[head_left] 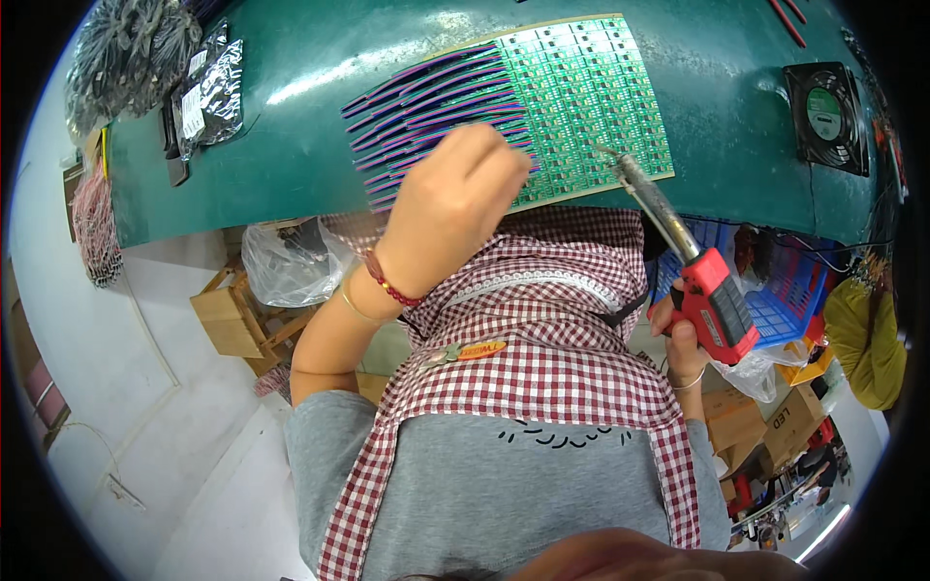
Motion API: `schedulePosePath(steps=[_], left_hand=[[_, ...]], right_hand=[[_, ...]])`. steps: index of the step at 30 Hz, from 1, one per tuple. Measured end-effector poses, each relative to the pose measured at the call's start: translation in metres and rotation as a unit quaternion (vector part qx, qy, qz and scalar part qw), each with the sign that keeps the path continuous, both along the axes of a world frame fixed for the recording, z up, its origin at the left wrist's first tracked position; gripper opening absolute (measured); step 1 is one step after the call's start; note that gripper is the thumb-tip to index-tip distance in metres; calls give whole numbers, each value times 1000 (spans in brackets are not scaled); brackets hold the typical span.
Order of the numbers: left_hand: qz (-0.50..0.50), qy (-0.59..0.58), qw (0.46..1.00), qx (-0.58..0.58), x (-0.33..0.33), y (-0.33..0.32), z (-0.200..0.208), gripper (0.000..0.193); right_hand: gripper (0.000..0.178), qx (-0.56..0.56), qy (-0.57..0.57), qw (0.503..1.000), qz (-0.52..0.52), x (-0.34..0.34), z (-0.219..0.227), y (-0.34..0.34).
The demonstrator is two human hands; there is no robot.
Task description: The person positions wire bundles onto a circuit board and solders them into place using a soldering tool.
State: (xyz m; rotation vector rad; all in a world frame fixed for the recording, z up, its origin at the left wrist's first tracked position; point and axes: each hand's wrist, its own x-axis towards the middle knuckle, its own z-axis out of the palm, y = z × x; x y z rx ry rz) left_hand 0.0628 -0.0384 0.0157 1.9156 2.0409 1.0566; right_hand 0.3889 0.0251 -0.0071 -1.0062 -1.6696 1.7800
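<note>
A green circuit board panel (591, 92), divided into rows of small boards, lies on the table in front of me. Dark wires with purple and pink edges (426, 97) run in rows from its left part. Over these wires is my left hand (455, 189), its fingers pinched together near the soldered rows. What the fingertips hold is hidden. My right hand (684, 347) is wrapped round the handle of a red and black soldering gun (712, 300). Its bent metal tip points at the panel's right part, above the boards; I cannot tell whether it touches.
The green table (291, 145) carries bagged cable bundles (131, 58) and a silver packet (215, 92) at far left. A black fan (825, 116) stands at right. Below the edge are a blue crate (785, 300), cardboard boxes (765, 426) and a wooden stool (237, 315).
</note>
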Motion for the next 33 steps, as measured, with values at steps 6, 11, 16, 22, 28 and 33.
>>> schedulePosePath(steps=[6, 11, 16, 22, 28, 33], left_hand=[[-16, 16, 1000, -15, 10, -9, -19, 15], [-17, 25, 999, -9, 10, -8, -25, 14], [-27, 32, 999, -8, 9, -8, -25, 14], [-32, 35, 999, -9, 9, -7, -25, 14], [-29, 36, 999, -9, 9, -8, -25, 14], [-26, 35, 999, -15, 9, -8, -25, 14]], right_hand=[[45, 43, -65, 995, 69, 13, -15, -5], [17, 36, -76, 995, 50, 7, -16, -9], [16, 83, -100, 990, 62, 14, -24, -10], [18, 111, -123, 983, 80, 13, -25, -8], [18, 137, -108, 983, 64, 10, -18, -8], [21, 120, -89, 986, 71, 9, -17, -8]])
